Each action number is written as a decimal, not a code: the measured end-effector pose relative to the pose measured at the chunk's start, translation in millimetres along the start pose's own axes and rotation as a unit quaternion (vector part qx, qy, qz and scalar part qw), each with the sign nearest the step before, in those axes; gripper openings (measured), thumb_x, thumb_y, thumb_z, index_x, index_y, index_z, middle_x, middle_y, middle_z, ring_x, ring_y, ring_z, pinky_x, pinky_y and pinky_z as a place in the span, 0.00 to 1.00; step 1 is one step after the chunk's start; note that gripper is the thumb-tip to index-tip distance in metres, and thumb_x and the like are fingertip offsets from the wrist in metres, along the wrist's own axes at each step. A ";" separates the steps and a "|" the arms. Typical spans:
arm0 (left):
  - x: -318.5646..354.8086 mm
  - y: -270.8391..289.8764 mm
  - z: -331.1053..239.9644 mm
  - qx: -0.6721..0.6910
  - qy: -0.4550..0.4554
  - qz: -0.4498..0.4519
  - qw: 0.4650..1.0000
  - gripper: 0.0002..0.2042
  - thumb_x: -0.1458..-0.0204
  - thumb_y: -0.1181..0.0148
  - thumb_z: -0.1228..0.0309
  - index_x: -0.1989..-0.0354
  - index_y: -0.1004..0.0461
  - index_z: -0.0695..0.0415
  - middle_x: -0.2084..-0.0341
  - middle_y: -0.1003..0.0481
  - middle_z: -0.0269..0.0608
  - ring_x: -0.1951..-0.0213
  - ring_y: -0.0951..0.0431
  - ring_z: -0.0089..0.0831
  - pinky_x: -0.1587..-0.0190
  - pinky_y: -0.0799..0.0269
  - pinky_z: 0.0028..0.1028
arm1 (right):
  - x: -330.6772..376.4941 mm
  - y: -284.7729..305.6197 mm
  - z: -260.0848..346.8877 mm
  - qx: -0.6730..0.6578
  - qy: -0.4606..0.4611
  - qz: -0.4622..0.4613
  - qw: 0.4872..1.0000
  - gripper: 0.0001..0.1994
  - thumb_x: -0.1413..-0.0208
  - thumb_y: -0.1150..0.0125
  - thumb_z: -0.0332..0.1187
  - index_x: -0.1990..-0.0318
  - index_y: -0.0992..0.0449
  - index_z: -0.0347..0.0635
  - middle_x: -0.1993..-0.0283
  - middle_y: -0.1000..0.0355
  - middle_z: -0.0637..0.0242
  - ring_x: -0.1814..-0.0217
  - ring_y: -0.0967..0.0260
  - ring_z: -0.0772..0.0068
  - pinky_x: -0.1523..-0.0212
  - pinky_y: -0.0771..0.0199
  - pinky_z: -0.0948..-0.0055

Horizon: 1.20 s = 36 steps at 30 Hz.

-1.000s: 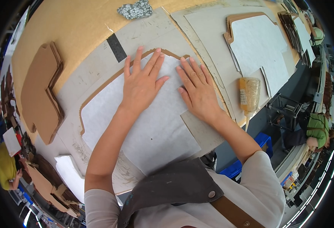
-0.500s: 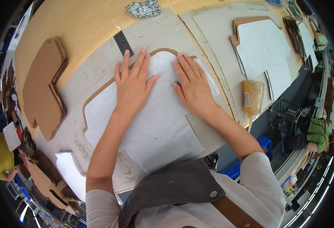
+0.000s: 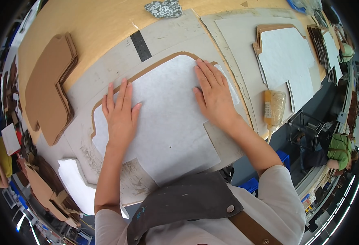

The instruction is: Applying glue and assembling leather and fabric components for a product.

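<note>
Pressing flat, with fingers spread and nothing gripped, the left hand (image 3: 120, 112) and right hand (image 3: 214, 96) are laid on the white sheet (image 3: 167, 122) over the cardboard panel (image 3: 147, 71) on the desk (image 3: 106, 24), so smoothing seems underway, and even outward pressure is judged needed next.

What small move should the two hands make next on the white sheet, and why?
Probably slide both palms outward toward the sheet's edges, pressing as they go. The left hand and right hand lie flat, fingers spread, on the white felt sheet, which sits on a brown cardboard panel whose rim shows along the top and left. The lower part nearest the person looks unpressed.
</note>
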<state>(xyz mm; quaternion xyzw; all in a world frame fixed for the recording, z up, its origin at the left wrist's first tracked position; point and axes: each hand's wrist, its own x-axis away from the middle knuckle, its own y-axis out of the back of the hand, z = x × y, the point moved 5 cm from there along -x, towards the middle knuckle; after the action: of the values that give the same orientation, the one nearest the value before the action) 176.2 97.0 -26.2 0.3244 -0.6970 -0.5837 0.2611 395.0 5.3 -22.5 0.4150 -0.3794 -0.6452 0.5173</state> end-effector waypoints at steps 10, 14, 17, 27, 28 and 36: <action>23.7 6.0 31.2 -0.034 0.041 -0.012 0.998 0.25 0.40 0.53 0.66 0.35 0.43 0.58 0.32 0.47 0.39 0.30 0.55 0.46 0.32 0.62 0.46 | -16.7 1.3 -7.8 0.080 0.015 -0.026 0.996 0.22 0.42 0.49 0.36 0.42 0.33 0.37 0.31 0.45 0.59 0.29 0.52 0.52 0.32 0.53 0.54; 25.6 5.5 33.4 -0.030 0.051 -0.014 0.998 0.24 0.40 0.53 0.66 0.35 0.43 0.58 0.32 0.47 0.39 0.30 0.55 0.45 0.32 0.62 0.46 | -19.6 -0.3 -9.7 0.114 0.009 -0.030 0.993 0.20 0.41 0.48 0.38 0.44 0.30 0.39 0.30 0.46 0.62 0.29 0.53 0.52 0.31 0.54 0.54; 30.0 7.7 37.4 -0.016 0.062 -0.016 0.998 0.24 0.40 0.53 0.66 0.35 0.43 0.58 0.32 0.47 0.40 0.30 0.55 0.45 0.31 0.64 0.45 | -19.5 0.3 -9.1 0.093 0.011 -0.038 0.995 0.21 0.41 0.49 0.39 0.43 0.31 0.39 0.30 0.48 0.62 0.28 0.55 0.52 0.31 0.55 0.53; 58.2 13.0 60.6 -0.018 0.102 -0.034 0.994 0.26 0.40 0.52 0.64 0.34 0.44 0.57 0.32 0.48 0.38 0.30 0.55 0.46 0.32 0.64 0.48 | -19.0 7.4 -13.0 0.109 0.026 -0.028 0.993 0.21 0.40 0.49 0.41 0.41 0.31 0.49 0.29 0.48 0.63 0.28 0.56 0.50 0.30 0.57 0.51; 61.2 13.4 61.9 -0.019 0.107 -0.034 0.993 0.26 0.40 0.52 0.64 0.34 0.44 0.57 0.32 0.48 0.38 0.30 0.55 0.46 0.32 0.64 0.48 | -18.7 3.5 -13.0 0.119 0.034 -0.013 0.992 0.21 0.40 0.50 0.41 0.39 0.32 0.49 0.29 0.49 0.63 0.28 0.57 0.50 0.30 0.58 0.51; 85.0 15.3 80.7 -0.079 0.151 -0.006 0.985 0.30 0.41 0.51 0.55 0.32 0.46 0.55 0.31 0.50 0.35 0.30 0.56 0.47 0.32 0.63 0.51 | -19.4 1.2 -31.5 0.121 0.020 -0.022 0.992 0.23 0.38 0.54 0.38 0.38 0.37 0.37 0.28 0.51 0.61 0.27 0.58 0.49 0.30 0.59 0.52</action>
<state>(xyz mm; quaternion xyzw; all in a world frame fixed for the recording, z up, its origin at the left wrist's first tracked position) 58.6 86.3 -27.1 0.3914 -0.5994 -0.5831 0.3842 427.0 22.3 -30.2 0.4959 -0.4348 -0.5973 0.4564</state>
